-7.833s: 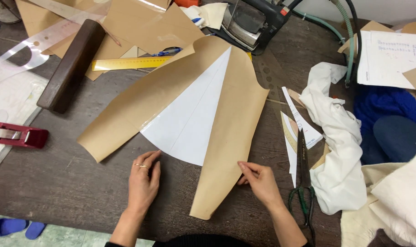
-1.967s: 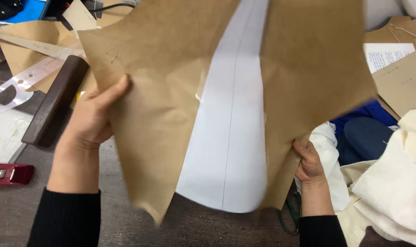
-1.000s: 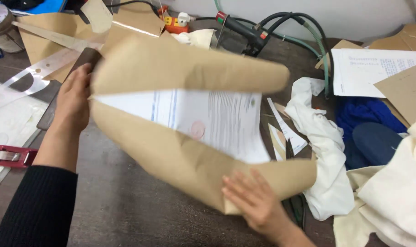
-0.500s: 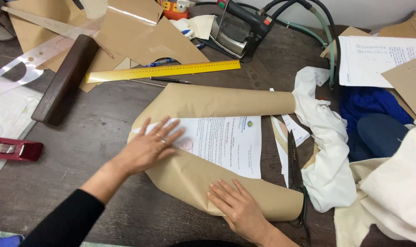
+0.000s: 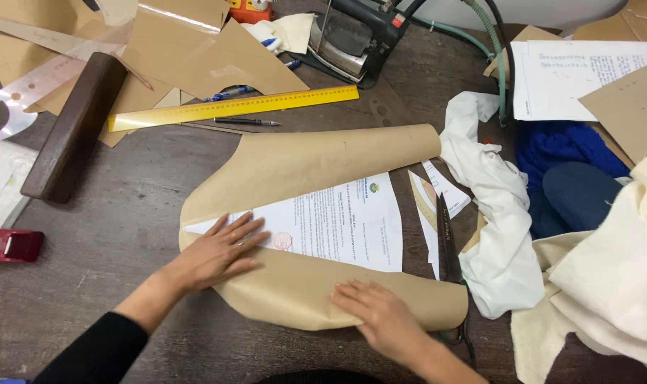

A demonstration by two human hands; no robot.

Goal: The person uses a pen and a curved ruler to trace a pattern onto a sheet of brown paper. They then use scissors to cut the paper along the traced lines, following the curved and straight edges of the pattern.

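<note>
Both hands lie flat, fingers spread: the left hand (image 5: pixel 220 250) presses the printed white sheet (image 5: pixel 330 224) and brown paper piece (image 5: pixel 302 178), the right hand (image 5: pixel 380 316) its lower folded edge, on the dark table (image 5: pixel 110 235). Scissors (image 5: pixel 448 249) lie just beside.

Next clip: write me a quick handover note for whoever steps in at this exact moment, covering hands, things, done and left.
Left hand: flat, palm down on the brown paper piece and the printed white sheet.
Right hand: flat on the folded lower flap, holding nothing.
Paper lies on the dark table, both long edges folded over the sheet.
Scissors lie to the right, yellow ruler behind.
Done: flaps folded in.
Left: creases look soft, perhaps need pressing.
</note>
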